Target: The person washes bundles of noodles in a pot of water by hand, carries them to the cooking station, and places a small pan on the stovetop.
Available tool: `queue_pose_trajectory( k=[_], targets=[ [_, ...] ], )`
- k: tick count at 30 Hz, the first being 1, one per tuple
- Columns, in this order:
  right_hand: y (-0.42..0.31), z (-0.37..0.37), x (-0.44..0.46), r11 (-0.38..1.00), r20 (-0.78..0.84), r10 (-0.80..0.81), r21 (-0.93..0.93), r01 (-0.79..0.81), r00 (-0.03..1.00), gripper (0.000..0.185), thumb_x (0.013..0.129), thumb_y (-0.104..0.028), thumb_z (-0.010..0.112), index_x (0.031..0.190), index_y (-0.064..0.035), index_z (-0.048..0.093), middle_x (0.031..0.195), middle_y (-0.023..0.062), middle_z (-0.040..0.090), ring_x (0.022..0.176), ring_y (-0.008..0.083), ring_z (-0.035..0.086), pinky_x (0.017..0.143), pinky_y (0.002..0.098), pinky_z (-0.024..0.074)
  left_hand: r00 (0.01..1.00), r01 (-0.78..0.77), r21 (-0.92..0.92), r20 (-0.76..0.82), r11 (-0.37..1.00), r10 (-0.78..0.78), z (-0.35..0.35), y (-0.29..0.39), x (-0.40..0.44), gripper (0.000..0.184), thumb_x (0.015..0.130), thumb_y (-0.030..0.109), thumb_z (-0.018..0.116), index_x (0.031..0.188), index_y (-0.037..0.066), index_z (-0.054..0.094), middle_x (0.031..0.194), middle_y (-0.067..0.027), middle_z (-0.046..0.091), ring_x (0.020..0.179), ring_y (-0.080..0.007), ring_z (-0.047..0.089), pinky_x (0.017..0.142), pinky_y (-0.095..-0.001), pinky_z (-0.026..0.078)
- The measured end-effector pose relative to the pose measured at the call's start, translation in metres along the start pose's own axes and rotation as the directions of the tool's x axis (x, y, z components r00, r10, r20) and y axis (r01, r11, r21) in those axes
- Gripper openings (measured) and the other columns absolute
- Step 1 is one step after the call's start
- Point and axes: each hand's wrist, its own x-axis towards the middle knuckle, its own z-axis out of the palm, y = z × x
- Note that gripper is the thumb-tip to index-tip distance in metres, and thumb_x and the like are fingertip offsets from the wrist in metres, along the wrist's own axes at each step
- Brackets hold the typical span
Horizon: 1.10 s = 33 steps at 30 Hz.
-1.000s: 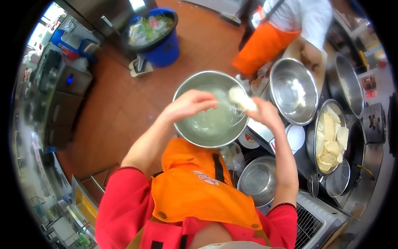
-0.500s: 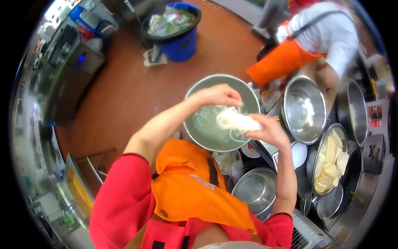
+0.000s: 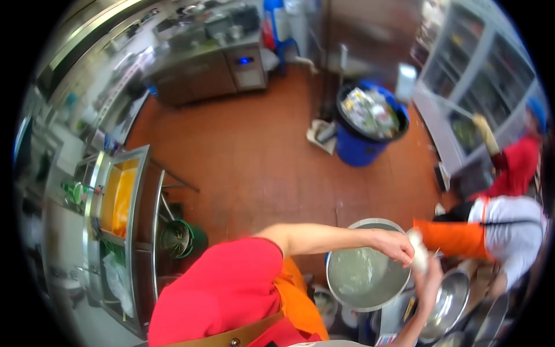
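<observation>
A pale white, elongated piece of food, smeared by motion, is held up over the right rim of a large steel pot. My left hand is closed, its curled fingers against the left side of the piece. From below, my right hand grips the lower end, its fingers partly blurred. Cloudy water fills the pot below my left forearm. The exact kind of food is too blurred to make out.
Right of the pot stands a shiny steel bowl. A co-worker in an orange apron bends close by; another person in red is behind. A blue bin full of waste stands on the floor, and a steel sink unit is at left.
My view has swung left and up, so the pot and hands now appear lower right. The white piece has gone from lying nearly level to more upright, with my left hand now against it.
</observation>
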Motion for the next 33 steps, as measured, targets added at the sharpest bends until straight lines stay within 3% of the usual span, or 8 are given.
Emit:
queue_pose_trajectory(
  k=[6, 10, 12, 14, 15, 18, 21, 33],
  targets=[
    [-0.165, 0.088, 0.084, 0.798, 0.081, 0.058, 0.595, -0.095, 0.995, 0.047, 0.065, -0.006, 0.072, 0.109, 0.0005, 0.057, 0.090, 0.0079, 0.062, 0.081, 0.0160, 0.059, 0.075, 0.0284, 0.0472, 0.989, -0.082, 0.033, -0.116, 0.996, 0.086, -0.101, -0.024, -0.138, 0.019, 0.085, 0.026, 0.060, 0.087, 0.010, 0.070, 0.076, -0.0063, 0.067, 0.072, -0.0156, 0.063, 0.066, -0.0314, 0.048],
    [-0.241, 0.216, 0.168, 0.879, 0.279, -0.406, -0.142, 0.455, 0.871, 0.047, 0.066, -0.007, 0.076, 0.108, 0.0002, 0.059, 0.086, 0.0096, 0.062, 0.081, 0.0160, 0.060, 0.072, 0.0277, 0.0467, 0.917, -0.008, 0.219, -0.388, 0.976, 0.095, -0.225, -0.019, -0.310, 0.022, 0.086, 0.026, 0.057, 0.087, 0.009, 0.070, 0.079, -0.0069, 0.068, 0.072, -0.0184, 0.063, 0.067, -0.0327, 0.048],
    [-0.325, 0.280, 0.198, 0.945, 0.601, -0.324, 0.247, 0.216, 0.730, 0.044, 0.066, -0.006, 0.075, 0.107, -0.0002, 0.061, 0.089, 0.0077, 0.063, 0.083, 0.0145, 0.060, 0.075, 0.0279, 0.0472, 0.862, 0.170, 0.065, -0.493, 0.983, -0.117, -0.278, -0.027, -0.405, 0.019, 0.085, 0.023, 0.059, 0.087, 0.006, 0.068, 0.082, -0.0057, 0.069, 0.073, -0.0152, 0.063, 0.066, -0.0298, 0.049],
    [-0.408, 0.345, 0.236, 0.822, 0.613, -0.370, 0.567, -0.063, 0.698, 0.045, 0.069, -0.003, 0.073, 0.111, 0.0019, 0.058, 0.094, 0.0041, 0.063, 0.085, 0.0120, 0.058, 0.077, 0.0277, 0.0486, 0.671, -0.213, 0.351, -0.626, 0.912, 0.397, -0.287, -0.072, -0.480, 0.018, 0.086, 0.021, 0.060, 0.088, 0.005, 0.067, 0.077, -0.0023, 0.066, 0.066, -0.0128, 0.057, 0.062, -0.0275, 0.046],
    [-0.445, 0.380, 0.260, 0.811, 0.558, -0.397, 0.584, -0.006, 0.729, 0.043, 0.070, -0.002, 0.072, 0.111, 0.0021, 0.057, 0.094, 0.0051, 0.063, 0.085, 0.0121, 0.058, 0.075, 0.0276, 0.0489, 0.763, -0.139, -0.283, -0.641, 0.949, -0.079, -0.295, -0.058, -0.522, 0.018, 0.088, 0.022, 0.060, 0.088, 0.006, 0.066, 0.071, 0.0005, 0.059, 0.061, -0.0090, 0.049, 0.058, -0.0249, 0.042],
    [-0.537, 0.499, 0.310, 0.844, 0.455, -0.526, 0.389, 0.371, 0.719, 0.039, 0.072, -0.004, 0.072, 0.107, 0.0029, 0.058, 0.095, 0.0150, 0.065, 0.084, 0.0208, 0.063, 0.073, 0.0313, 0.0493, 0.507, -0.015, -0.172, -0.850, 0.985, -0.141, -0.329, -0.070, -0.648, 0.022, 0.088, 0.027, 0.060, 0.086, 0.006, 0.066, 0.069, -0.0014, 0.059, 0.061, -0.0122, 0.052, 0.058, -0.0269, 0.042],
    [-0.629, 0.584, 0.326, 0.559, 0.495, -0.780, 0.279, 0.781, 0.382, 0.043, 0.065, -0.010, 0.076, 0.104, -0.0008, 0.061, 0.087, 0.0198, 0.064, 0.078, 0.0311, 0.065, 0.071, 0.0357, 0.0503, 0.257, 0.680, 0.119, -0.963, 0.724, -0.083, -0.354, -0.038, -0.749, 0.023, 0.085, 0.031, 0.060, 0.090, 0.010, 0.068, 0.079, -0.0101, 0.065, 0.075, -0.0265, 0.063, 0.065, -0.0381, 0.049],
    [-0.977, 0.866, 0.436, 0.382, 0.628, -0.644, 0.759, 0.527, -0.437, 0.062, 0.061, -0.014, 0.083, 0.116, -0.0066, 0.055, 0.097, 0.0096, 0.066, 0.091, 0.0203, 0.063, 0.081, 0.0327, 0.0492, -0.104, 0.104, -0.409, -0.911, 0.906, -0.400, -0.501, -0.049, -1.099, 0.015, 0.084, 0.018, 0.063, 0.082, 0.003, 0.065, 0.071, 0.0030, 0.059, 0.066, -0.0042, 0.052, 0.058, -0.0220, 0.043]
  ],
)
